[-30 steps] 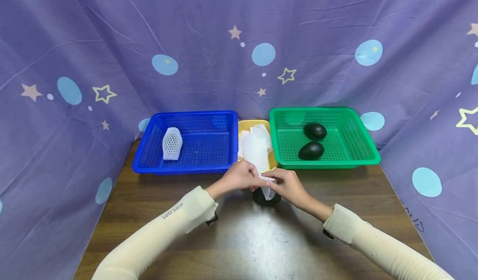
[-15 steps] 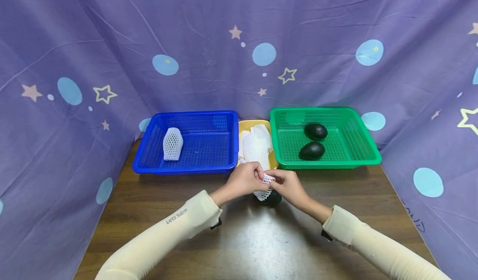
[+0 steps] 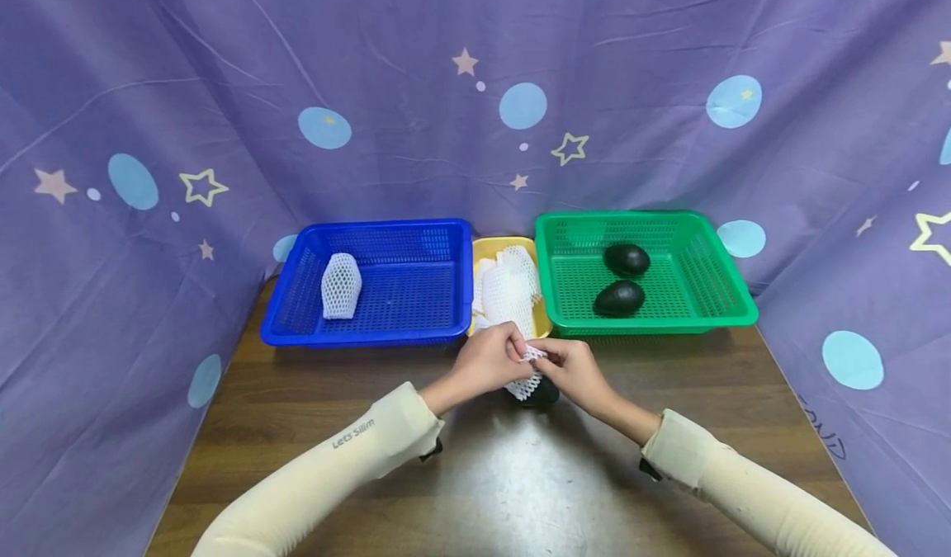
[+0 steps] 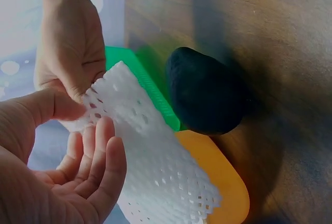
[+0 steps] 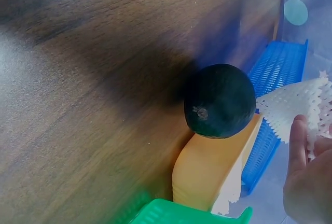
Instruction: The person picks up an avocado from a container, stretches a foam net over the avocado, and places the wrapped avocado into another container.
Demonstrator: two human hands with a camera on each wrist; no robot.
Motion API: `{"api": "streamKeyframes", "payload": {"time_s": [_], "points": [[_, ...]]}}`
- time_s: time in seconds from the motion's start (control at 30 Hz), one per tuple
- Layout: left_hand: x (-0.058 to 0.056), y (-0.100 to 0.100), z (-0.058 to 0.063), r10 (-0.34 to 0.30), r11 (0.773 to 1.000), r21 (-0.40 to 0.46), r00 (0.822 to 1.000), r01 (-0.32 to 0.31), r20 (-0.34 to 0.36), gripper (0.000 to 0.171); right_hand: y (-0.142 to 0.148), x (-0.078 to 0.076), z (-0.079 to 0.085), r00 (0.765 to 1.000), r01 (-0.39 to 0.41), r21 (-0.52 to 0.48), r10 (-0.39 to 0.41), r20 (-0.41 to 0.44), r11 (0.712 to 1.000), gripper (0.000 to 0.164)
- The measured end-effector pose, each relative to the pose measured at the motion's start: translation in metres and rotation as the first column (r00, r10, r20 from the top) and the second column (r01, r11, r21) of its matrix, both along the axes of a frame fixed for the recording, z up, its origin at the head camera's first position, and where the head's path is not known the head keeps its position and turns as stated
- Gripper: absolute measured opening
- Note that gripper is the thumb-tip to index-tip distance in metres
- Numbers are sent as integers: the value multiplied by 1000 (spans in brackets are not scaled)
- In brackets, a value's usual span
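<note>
Left hand [image 3: 486, 361], white foam net [image 4: 155, 146], right hand [image 3: 575, 371]
The left hand's curled fingers pinch the net's edge near a dark fruit [image 4: 207, 92] (on the table [image 3: 520, 491]); the right hand pinches it too, near the green basket [image 3: 687, 280].

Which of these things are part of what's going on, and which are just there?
Probably part of the job:
- net, held in the fingers
- loose avocado, on the table
- yellow tray of nets
- green basket, two avocados inside
- blue basket, white netted piece inside

Just there:
- table
- starry curtain
</note>
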State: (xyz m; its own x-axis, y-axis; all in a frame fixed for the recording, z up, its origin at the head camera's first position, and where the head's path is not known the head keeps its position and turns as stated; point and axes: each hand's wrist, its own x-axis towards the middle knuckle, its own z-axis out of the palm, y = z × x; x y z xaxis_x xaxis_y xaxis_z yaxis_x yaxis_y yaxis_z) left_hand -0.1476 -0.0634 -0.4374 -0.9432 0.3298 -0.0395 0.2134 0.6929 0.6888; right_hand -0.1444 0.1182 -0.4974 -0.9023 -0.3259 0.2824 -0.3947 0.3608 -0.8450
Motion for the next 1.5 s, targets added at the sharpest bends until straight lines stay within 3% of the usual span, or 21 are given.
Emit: {"api": "streamKeyframes", "payload": {"time_s": [0.13,0.27,0.33,0.5,0.77,0.9,1.03,1.13,1.27,1.5], "points": [[-4,-5,6,-23,993,118,993,9,118,14,2,1,3,1000,-9,4,9,-1,1000,17],[-10,-12,18,-84,969,248,953,10,290,9,3,1,4,1000,-30,-11,29,-9,1000,15],[-12,-16,25,-114,961,277,934,17,338,6,4,1,3,999,-38,-17,38,-20,999,15],[-16,-26,32,-134,955,296,917,18,376,4,11,1,5,1000,-29,-27,29,1,999,16],[-18,-29,11,-118,953,303,899,-17,421,12,12,1,4,996,-48,-59,52,66,997,18],[-18,-27,4,-106,965,263,908,-4,405,15,7,2,3,997,-69,-36,70,43,997,24],[-18,-24,-1,-105,978,205,927,31,361,14,3,3,3,994,-98,2,98,-39,995,46],[-17,-21,-3,-107,985,163,938,55,329,11,1,4,5,985,-115,54,121,-120,992,52],[-15,-18,-2,-86,990,133,948,47,306,10,-3,5,7,977,-93,110,112,-180,990,41],[-13,-19,-1,-84,983,181,959,35,271,17,-5,5,10,984,21,99,-3,-178,995,12]]}}
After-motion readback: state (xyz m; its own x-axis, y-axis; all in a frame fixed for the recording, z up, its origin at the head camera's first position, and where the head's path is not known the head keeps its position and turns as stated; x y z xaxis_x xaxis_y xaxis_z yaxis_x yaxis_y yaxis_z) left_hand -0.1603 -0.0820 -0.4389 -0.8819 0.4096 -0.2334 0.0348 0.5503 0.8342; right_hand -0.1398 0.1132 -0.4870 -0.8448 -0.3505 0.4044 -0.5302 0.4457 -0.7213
